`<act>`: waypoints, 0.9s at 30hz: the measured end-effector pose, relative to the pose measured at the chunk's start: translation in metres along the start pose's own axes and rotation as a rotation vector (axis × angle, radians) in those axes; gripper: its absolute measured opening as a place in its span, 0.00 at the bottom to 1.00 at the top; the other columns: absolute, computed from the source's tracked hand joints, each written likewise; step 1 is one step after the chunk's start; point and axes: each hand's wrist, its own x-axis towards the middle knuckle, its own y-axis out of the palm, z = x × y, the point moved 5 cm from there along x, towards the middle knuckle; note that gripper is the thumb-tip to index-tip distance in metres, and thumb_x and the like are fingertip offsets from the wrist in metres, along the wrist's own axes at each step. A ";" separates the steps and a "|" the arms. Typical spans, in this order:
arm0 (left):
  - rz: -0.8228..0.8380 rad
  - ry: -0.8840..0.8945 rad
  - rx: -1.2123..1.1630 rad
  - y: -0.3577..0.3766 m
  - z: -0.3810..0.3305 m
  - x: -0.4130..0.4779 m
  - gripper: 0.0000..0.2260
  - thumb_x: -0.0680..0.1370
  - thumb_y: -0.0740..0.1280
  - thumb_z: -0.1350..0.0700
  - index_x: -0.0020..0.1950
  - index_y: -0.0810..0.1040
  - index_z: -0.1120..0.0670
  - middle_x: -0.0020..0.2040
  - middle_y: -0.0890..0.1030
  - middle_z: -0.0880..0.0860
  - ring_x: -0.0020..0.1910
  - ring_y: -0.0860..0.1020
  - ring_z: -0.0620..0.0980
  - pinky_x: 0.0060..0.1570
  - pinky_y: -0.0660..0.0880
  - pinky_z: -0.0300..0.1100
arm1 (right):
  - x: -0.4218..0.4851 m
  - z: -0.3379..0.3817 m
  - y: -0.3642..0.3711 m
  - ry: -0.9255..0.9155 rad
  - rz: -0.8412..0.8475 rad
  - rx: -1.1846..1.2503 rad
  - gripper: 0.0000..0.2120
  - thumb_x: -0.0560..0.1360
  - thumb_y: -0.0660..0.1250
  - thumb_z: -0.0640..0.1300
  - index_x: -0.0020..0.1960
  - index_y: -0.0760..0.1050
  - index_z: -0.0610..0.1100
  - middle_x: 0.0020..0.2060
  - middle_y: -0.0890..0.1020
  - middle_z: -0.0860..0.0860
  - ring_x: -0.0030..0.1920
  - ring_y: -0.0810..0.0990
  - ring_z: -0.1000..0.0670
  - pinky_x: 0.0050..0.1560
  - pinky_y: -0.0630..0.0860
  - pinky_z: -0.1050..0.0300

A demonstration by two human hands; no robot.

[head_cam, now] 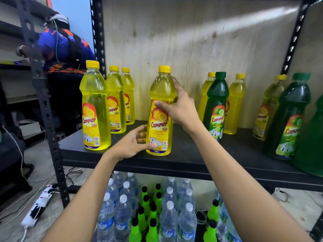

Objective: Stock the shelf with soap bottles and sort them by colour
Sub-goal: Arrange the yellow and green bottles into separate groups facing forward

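Observation:
A yellow lemon soap bottle (161,95) stands upright on the black shelf (188,159). My right hand (180,109) grips its upper body, and my left hand (132,144) holds its base. Three yellow bottles (95,95) stand in a group at the shelf's left end. To the right a green lime bottle (216,102) stands between yellow bottles (234,102). Further right stand another yellow bottle (269,105) and a big green bottle (290,117).
Below the shelf stand several water bottles (122,212) and small neon-green bottles (152,215). Black slotted uprights (43,95) frame the shelf. A person in blue (64,49) works at the left. A power strip (38,206) and cables lie on the floor.

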 end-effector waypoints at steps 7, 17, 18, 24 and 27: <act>-0.113 -0.017 0.029 -0.001 -0.008 -0.009 0.32 0.59 0.81 0.45 0.59 0.71 0.35 0.54 0.83 0.40 0.55 0.81 0.38 0.54 0.79 0.37 | -0.011 -0.002 0.002 0.014 -0.020 0.076 0.43 0.70 0.75 0.57 0.79 0.56 0.57 0.67 0.77 0.50 0.66 0.76 0.43 0.66 0.73 0.41; -0.873 0.447 0.365 0.039 -0.031 -0.081 0.20 0.72 0.74 0.44 0.62 0.75 0.45 0.50 0.77 0.41 0.49 0.77 0.44 0.48 0.75 0.38 | -0.068 -0.096 -0.052 0.304 -0.040 0.222 0.29 0.71 0.77 0.44 0.68 0.72 0.53 0.45 0.83 0.50 0.51 0.82 0.53 0.55 0.81 0.45; -0.884 0.512 0.387 0.052 -0.036 -0.084 0.18 0.73 0.73 0.48 0.61 0.76 0.46 0.48 0.76 0.42 0.47 0.77 0.45 0.47 0.74 0.37 | -0.069 -0.103 -0.062 0.316 -0.072 0.215 0.27 0.71 0.77 0.44 0.67 0.73 0.53 0.45 0.83 0.50 0.50 0.82 0.53 0.54 0.82 0.45; -0.564 0.576 0.362 0.122 -0.076 -0.037 0.14 0.75 0.70 0.55 0.58 0.76 0.42 0.48 0.75 0.40 0.44 0.78 0.45 0.41 0.75 0.30 | -0.059 -0.133 -0.099 0.354 -0.255 0.109 0.29 0.68 0.79 0.47 0.65 0.71 0.53 0.51 0.81 0.50 0.53 0.81 0.49 0.51 0.82 0.50; -0.526 0.463 0.298 0.141 -0.080 -0.003 0.16 0.75 0.70 0.61 0.57 0.77 0.44 0.48 0.78 0.42 0.43 0.79 0.42 0.42 0.79 0.36 | -0.047 -0.144 -0.099 0.370 -0.277 0.044 0.38 0.64 0.82 0.50 0.68 0.68 0.53 0.57 0.78 0.48 0.58 0.79 0.47 0.57 0.80 0.46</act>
